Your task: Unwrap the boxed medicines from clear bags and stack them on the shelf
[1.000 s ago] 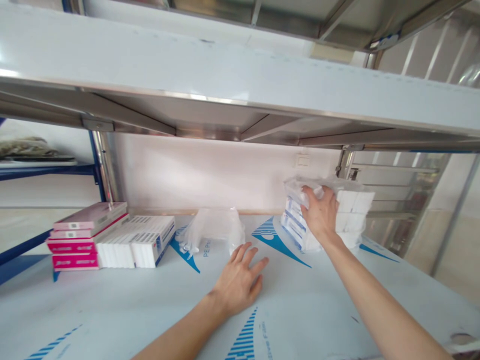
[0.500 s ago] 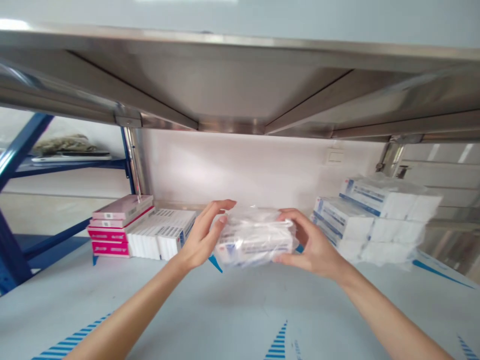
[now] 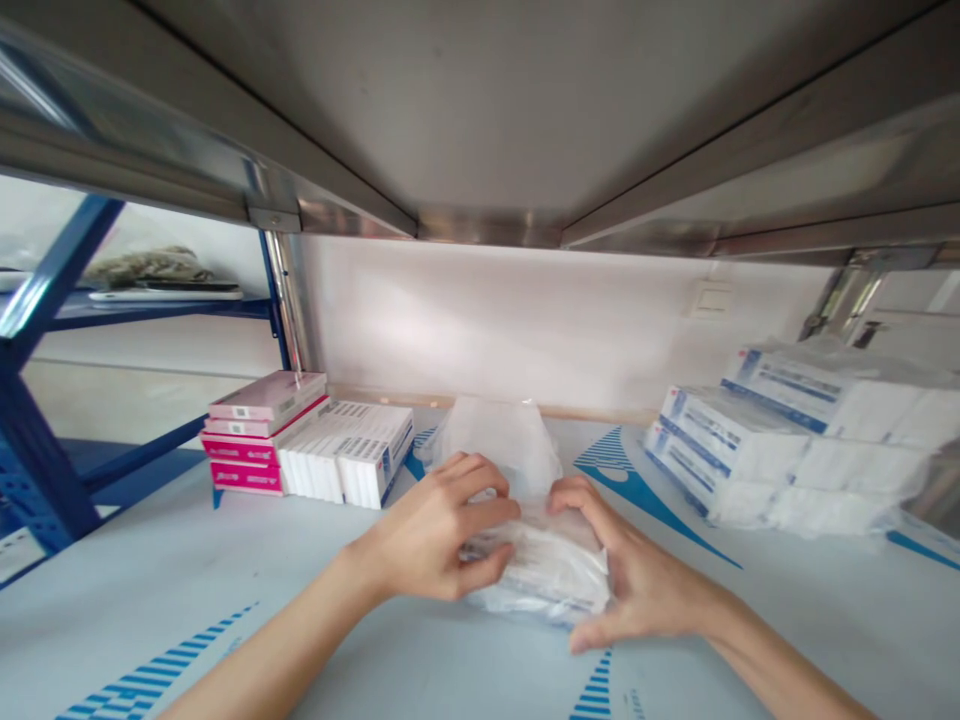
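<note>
On the middle of a shelf, toward the front: one pack, white boxes with blurred print, wrapped in clear plastic, lying low; whether its underside touches the surface cannot be told. Left hand: at the pack's left end, grip curled, fingers over the top and thumb on the near side; whether it pinches the plastic cannot be told. Right hand: grip spread around the right end, clasping it, fingertips at the far edge, thumb at the near lower corner. Just behind the pack: one bag, translucent plastic, whitish. Left of the bag: white boxes, a row standing on edge, printed, blue at the right end. Beside these, touching: pink boxes, stacked, paler ones on top. At far right, well apart from the pack: one stack, white boxes with blue bands, partly under clear plastic, stepped down toward the left. Shelf covering: pale film with blue printed figures. Rear: white wall bearing a switch plate. Overhead: metal upper shelf. Left, beyond a metal post: blue rack.
</note>
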The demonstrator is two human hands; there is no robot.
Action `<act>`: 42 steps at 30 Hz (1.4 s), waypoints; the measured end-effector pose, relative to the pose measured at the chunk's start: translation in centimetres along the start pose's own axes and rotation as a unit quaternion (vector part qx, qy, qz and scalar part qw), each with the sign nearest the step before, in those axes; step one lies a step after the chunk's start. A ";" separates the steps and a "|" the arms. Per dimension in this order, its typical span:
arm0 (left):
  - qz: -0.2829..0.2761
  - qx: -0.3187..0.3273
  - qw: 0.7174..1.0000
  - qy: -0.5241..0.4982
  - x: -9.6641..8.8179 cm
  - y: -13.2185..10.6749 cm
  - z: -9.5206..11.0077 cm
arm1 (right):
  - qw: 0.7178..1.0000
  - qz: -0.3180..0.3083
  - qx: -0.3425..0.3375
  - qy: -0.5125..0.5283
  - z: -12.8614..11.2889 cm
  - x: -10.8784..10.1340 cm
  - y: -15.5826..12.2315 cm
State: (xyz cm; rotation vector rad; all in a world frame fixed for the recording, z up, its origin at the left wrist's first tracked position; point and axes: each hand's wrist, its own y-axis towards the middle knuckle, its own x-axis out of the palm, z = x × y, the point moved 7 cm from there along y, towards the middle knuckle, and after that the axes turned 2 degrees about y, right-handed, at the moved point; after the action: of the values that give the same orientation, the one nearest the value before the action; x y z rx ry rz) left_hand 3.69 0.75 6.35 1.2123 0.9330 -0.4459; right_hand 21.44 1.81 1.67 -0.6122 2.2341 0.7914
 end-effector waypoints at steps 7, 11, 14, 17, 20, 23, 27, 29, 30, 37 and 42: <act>0.041 -0.027 0.998 -0.039 0.8 -0.4 0.5 | 0.998 -0.035 -0.037 0.033 -2.6 -1.7 2.0; 0.099 -0.007 0.995 -0.017 0.7 -1.5 0.7 | 0.998 -0.023 -0.061 0.012 -4.1 -1.6 3.3; 0.130 0.009 0.991 -0.001 0.7 -2.0 1.0 | 0.996 0.042 -0.072 -0.015 -4.1 -1.6 3.2; 0.158 -0.033 0.986 -0.041 0.3 -2.1 0.6 | 0.988 0.116 -0.102 -0.006 -3.9 -2.2 2.4; 0.203 -0.101 0.969 -0.102 -0.4 -2.4 -0.7 | 0.981 0.156 -0.115 0.013 -3.6 -3.1 1.7; 0.245 -0.155 0.937 -0.196 -1.2 -2.8 -2.3 | 0.980 0.172 -0.092 0.051 -3.0 -4.1 1.4; 0.221 -0.165 0.882 -0.382 -1.2 -2.6 -3.4 | 0.966 0.172 -0.068 0.179 -3.0 -4.9 1.5; 0.192 -0.154 0.882 -0.401 -1.6 -2.3 -3.1 | 0.968 0.139 -0.080 0.195 -4.1 -4.9 1.7; 0.171 -0.147 0.896 -0.383 -1.8 -2.2 -2.7 | 0.973 0.115 -0.090 0.179 -4.9 -4.8 1.8; -0.044 -0.062 0.991 -0.110 -2.0 -1.5 0.5 | 0.992 0.010 -0.125 -0.017 -8.6 -4.0 1.6; -0.088 -0.131 0.987 0.010 -2.1 -2.0 -0.6 | 0.971 -0.024 -0.107 -0.214 -9.5 -1.7 1.5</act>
State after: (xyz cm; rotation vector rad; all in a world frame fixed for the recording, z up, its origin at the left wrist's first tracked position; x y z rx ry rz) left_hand 0.81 0.31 6.85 0.9013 1.0855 -0.4352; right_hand 17.41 -3.27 9.03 -0.5345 1.7502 1.0391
